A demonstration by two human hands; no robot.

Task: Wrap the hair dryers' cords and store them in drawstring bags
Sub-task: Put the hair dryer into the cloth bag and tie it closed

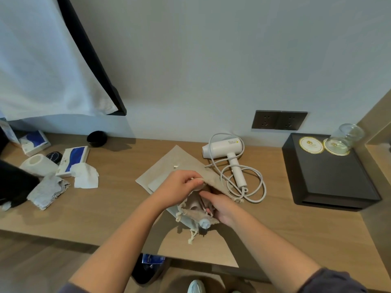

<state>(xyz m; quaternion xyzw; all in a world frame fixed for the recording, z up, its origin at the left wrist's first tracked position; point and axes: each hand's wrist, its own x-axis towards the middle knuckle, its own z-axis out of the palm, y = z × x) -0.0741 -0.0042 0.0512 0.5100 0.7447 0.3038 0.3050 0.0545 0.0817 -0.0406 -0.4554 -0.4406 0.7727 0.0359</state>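
Just below the middle of the frame, a beige drawstring bag (195, 214) lies on a wooden desk (105, 208) with its mouth held open. The white end of a hair dryer (204, 224) pokes out of the bag's near edge, while the rest is hidden in the cloth, so this dryer looks only partly bagged.

The left hand (179, 187) reaches in from the lower left. It pinches the upper rim of the mouth between thumb and curled fingers, lifting it, probably to keep the opening wide. The right hand (222, 208) comes from the lower right with its fingers curled over the lower rim and tucked inside. It cannot be made out whether they also grip the dryer. The drawstring (193, 235) trails loose towards the desk's front edge and is not yet pulled tight.

A second bag (167, 166) lies flat beneath and behind the hands, likely laid ready. To the right of centre, a second hair dryer (224, 148) rests on its side with its cord (261, 185) sprawled in loose loops, unwrapped.

Further out, a wall socket (279, 120) sits above the dryer. At the right is a black tray (330, 176) with an upturned glass (347, 136). At the left are a tissue roll (38, 163), crumpled tissue (84, 176) and a black bowl (97, 138).
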